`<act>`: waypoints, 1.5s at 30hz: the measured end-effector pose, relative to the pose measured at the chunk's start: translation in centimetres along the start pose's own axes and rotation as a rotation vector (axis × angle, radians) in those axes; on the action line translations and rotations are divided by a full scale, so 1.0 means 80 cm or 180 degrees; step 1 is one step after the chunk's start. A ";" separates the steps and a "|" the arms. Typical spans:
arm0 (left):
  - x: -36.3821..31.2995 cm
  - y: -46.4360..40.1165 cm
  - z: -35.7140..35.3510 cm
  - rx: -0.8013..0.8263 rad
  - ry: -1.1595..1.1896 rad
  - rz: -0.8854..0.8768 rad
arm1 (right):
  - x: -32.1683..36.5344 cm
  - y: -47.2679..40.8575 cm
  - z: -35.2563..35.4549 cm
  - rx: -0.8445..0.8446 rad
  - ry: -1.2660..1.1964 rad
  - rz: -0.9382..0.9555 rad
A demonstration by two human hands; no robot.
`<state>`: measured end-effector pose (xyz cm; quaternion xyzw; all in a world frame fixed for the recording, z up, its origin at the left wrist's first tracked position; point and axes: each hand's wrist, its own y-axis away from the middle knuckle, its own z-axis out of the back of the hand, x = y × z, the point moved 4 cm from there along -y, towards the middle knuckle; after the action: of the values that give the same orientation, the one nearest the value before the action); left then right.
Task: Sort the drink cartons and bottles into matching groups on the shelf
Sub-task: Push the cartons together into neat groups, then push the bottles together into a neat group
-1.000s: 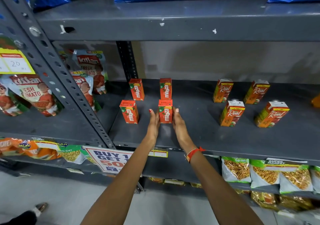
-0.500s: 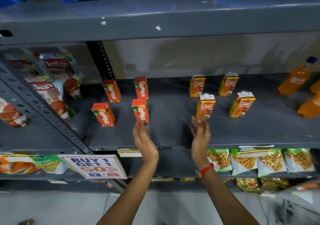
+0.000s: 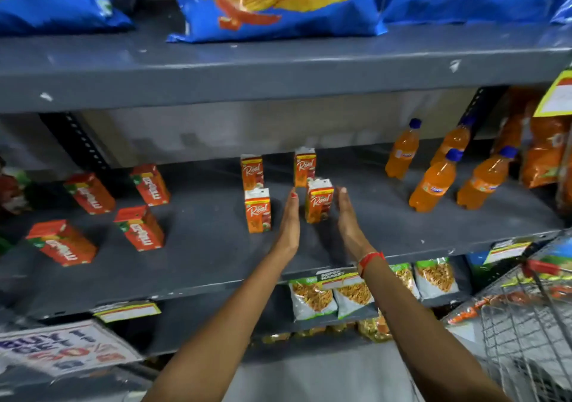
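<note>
On the grey middle shelf (image 3: pixel 201 247) stand three groups. Several red Maaza cartons (image 3: pixel 140 227) are at the left, several orange Real cartons (image 3: pixel 257 210) in the middle, and several orange soda bottles (image 3: pixel 433 182) with blue caps at the right. My left hand (image 3: pixel 289 222) and my right hand (image 3: pixel 348 219) are flat and upright on either side of the front right Real carton (image 3: pixel 318 203). There is a small gap between each palm and the carton. Neither hand holds anything.
Blue chip bags (image 3: pixel 272 2) lie on the shelf above. Snack packets (image 3: pixel 328 296) hang on the shelf below, with price tags on the shelf edge. A wire shopping basket (image 3: pixel 526 318) is at the lower right. Orange snack bags (image 3: pixel 544 151) fill the far right.
My hands left the front Maaza carton and moved right along the shelf to flank the front right Real carton. The view has swung right, bringing the soda bottles and basket into sight.
</note>
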<state>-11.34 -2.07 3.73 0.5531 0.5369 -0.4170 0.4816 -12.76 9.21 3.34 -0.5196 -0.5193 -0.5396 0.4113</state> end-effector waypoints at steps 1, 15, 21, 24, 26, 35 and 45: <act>0.003 -0.007 -0.007 0.0016 0.0134 0.0108 | 0.006 0.000 -0.002 0.0160 0.0029 -0.0053; 0.012 0.001 -0.042 0.0389 0.0247 0.0234 | -0.001 0.009 0.011 0.0709 0.0183 -0.0155; 0.017 -0.003 -0.040 0.0368 0.0301 0.0295 | 0.008 0.007 0.006 0.0568 0.0085 -0.0257; 0.015 0.000 -0.042 0.0370 0.0271 0.0261 | 0.003 0.005 0.009 0.0549 0.0059 -0.0202; 0.012 0.003 -0.043 0.0140 0.0217 0.0180 | -0.005 0.003 0.016 0.0456 0.0102 -0.0140; 0.023 0.058 -0.098 -0.1684 -0.0463 -0.1419 | -0.010 0.002 0.161 -0.1276 -0.1199 0.0058; 0.033 -0.022 -0.279 -0.0179 -0.0264 -0.0553 | 0.029 -0.044 0.291 -0.1465 -0.0091 0.0279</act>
<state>-14.12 20.28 5.18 0.4730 0.5739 -0.4646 0.4807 -13.42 32.86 3.29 -0.6294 -0.3652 -0.6180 0.2977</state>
